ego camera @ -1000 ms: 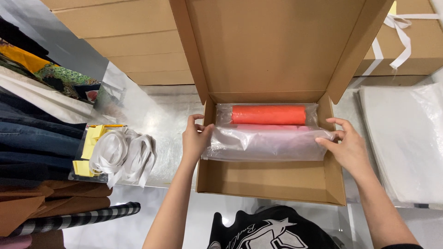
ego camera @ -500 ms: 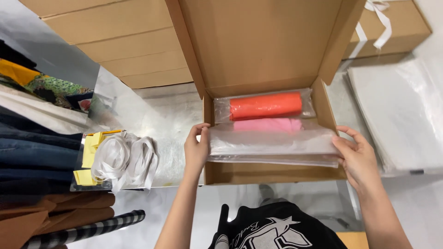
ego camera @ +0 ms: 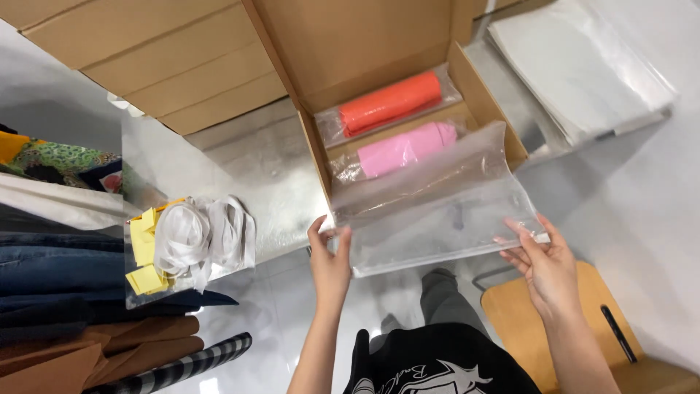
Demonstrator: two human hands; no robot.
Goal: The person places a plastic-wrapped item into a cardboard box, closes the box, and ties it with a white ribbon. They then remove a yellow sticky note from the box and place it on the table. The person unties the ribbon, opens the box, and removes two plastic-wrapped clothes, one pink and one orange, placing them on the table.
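So that the clear bag [ego camera: 437, 219] stayed flat above the box [ego camera: 408, 109], my left hand [ego camera: 329, 259] and right hand [ego camera: 543, 263] pinched its near corners.

A clear plastic bag [ego camera: 437, 211] — flat, empty-looking and glossy — is held level by its two near corners, its far edge reaching over the front wall of an open cardboard box [ego camera: 485, 95]. Inside the box lie two bagged rolls side by side — an orange roll [ego camera: 390, 102] at the back, a pink roll [ego camera: 408, 148] nearer.
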